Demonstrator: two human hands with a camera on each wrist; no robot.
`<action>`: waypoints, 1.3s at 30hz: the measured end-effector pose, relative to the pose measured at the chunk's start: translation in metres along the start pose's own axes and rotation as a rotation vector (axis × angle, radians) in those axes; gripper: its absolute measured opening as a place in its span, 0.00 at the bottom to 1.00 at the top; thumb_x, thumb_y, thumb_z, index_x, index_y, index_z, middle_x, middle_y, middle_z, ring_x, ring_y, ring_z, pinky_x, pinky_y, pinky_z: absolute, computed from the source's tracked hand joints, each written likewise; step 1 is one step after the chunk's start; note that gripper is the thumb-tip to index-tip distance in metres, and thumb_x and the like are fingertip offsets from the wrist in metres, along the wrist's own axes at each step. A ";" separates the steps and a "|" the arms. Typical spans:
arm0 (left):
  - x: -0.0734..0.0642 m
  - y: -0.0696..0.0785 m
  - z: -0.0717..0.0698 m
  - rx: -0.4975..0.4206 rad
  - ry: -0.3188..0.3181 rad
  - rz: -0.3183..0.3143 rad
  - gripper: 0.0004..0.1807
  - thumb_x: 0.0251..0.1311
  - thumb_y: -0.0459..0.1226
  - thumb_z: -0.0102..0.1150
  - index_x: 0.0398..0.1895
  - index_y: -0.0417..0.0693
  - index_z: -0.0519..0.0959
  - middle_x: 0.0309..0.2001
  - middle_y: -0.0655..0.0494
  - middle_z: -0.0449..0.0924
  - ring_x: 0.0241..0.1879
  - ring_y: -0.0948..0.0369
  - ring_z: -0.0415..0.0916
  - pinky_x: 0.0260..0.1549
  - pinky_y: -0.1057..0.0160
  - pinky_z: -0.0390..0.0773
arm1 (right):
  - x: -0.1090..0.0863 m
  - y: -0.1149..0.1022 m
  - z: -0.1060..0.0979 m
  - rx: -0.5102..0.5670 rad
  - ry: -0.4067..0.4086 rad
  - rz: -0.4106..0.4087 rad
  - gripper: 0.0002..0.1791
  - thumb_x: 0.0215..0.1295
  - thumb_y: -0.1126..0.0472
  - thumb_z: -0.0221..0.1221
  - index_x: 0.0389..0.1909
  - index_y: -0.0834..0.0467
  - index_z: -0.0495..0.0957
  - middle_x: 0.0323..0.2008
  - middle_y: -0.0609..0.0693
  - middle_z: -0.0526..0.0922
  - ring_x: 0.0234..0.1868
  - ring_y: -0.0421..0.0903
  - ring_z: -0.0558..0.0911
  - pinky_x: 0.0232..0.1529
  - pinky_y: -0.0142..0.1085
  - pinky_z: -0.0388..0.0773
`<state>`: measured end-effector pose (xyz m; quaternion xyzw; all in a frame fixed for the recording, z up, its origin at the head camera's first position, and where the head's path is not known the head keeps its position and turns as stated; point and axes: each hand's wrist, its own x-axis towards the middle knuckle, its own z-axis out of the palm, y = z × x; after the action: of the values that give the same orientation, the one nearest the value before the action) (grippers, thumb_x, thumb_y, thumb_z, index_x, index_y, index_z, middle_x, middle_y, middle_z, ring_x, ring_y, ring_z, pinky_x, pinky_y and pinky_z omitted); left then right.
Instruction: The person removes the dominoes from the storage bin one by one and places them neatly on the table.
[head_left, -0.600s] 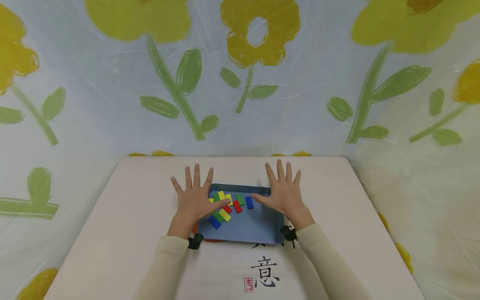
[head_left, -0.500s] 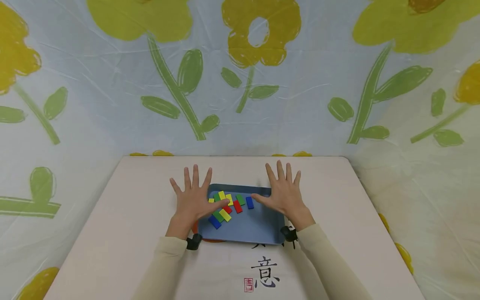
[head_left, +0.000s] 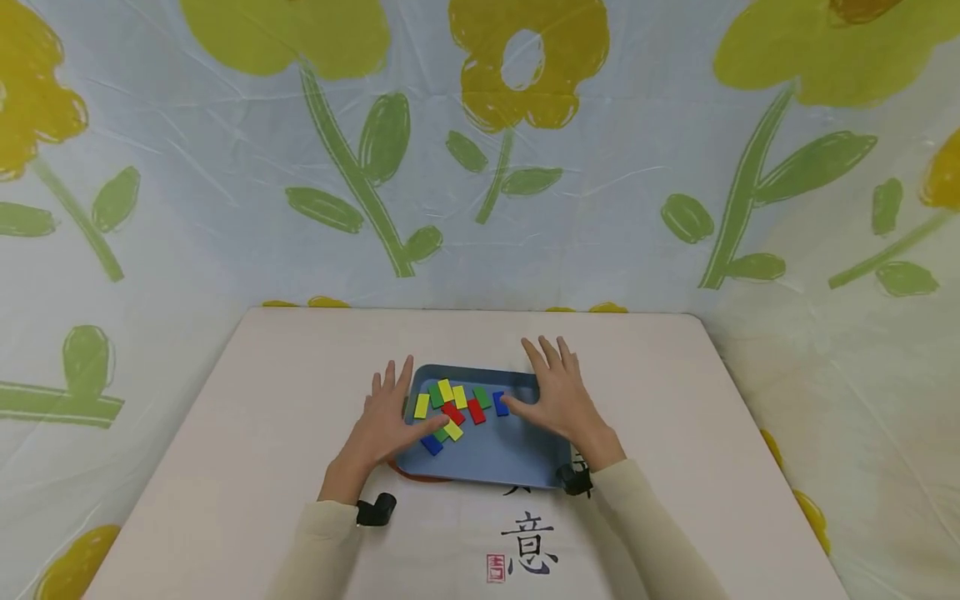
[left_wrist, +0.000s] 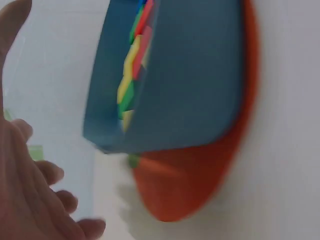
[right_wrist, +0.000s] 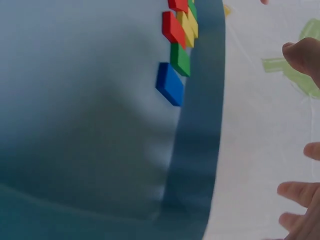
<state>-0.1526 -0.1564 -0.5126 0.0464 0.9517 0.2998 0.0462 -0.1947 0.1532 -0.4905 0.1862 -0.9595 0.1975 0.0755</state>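
Observation:
A blue rectangular tray (head_left: 517,454) lies on the table with several small rectangular blocks in its left and middle part: yellow blocks (head_left: 422,406), red blocks (head_left: 476,411), green blocks (head_left: 482,397) and blue ones. My left hand (head_left: 380,425) hovers by the tray's left side, thumb reaching over the blocks. The right hand (head_left: 561,402) is above the tray's right side, its thumb tip overlapping a blue block (right_wrist: 170,85) in the head view. Both hands hold nothing, their fingers apart. In the left wrist view the left hand (left_wrist: 30,185) stands clear of the tray wall (left_wrist: 195,75).
Under the tray, an orange-red shape (left_wrist: 175,190) shows on the pale table covering (head_left: 225,467). Black writing (head_left: 529,546) and a red seal mark (head_left: 496,568) are in front. A flower-printed cloth (head_left: 585,250) hangs behind the table.
Both hands have come down and their spread fingers have drawn closer together. The left hand has turned and uncovers a yellow block at the tray's left. The blocks stay in place.

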 end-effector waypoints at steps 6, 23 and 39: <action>-0.012 -0.016 0.016 -0.204 -0.014 -0.013 0.67 0.51 0.70 0.66 0.85 0.67 0.35 0.85 0.48 0.40 0.82 0.40 0.39 0.70 0.26 0.54 | -0.003 -0.002 0.011 0.111 -0.017 -0.015 0.55 0.58 0.35 0.67 0.81 0.52 0.57 0.77 0.63 0.61 0.78 0.67 0.58 0.69 0.69 0.63; -0.027 -0.028 0.037 -0.364 0.008 0.105 0.74 0.37 0.57 0.84 0.85 0.63 0.42 0.83 0.52 0.49 0.79 0.45 0.54 0.71 0.31 0.59 | 0.000 0.000 0.026 0.363 -0.229 0.062 0.46 0.64 0.42 0.68 0.78 0.54 0.62 0.66 0.57 0.76 0.63 0.56 0.76 0.61 0.56 0.79; -0.029 -0.031 0.038 -0.351 -0.093 0.062 0.77 0.38 0.59 0.82 0.85 0.57 0.38 0.83 0.47 0.46 0.77 0.44 0.56 0.70 0.31 0.60 | 0.009 0.003 0.042 0.327 -0.273 0.053 0.34 0.63 0.57 0.72 0.68 0.61 0.74 0.53 0.53 0.83 0.48 0.46 0.82 0.49 0.43 0.84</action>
<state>-0.1212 -0.1635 -0.5592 0.0810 0.8798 0.4599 0.0883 -0.2078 0.1359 -0.5280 0.1959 -0.9206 0.3252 -0.0917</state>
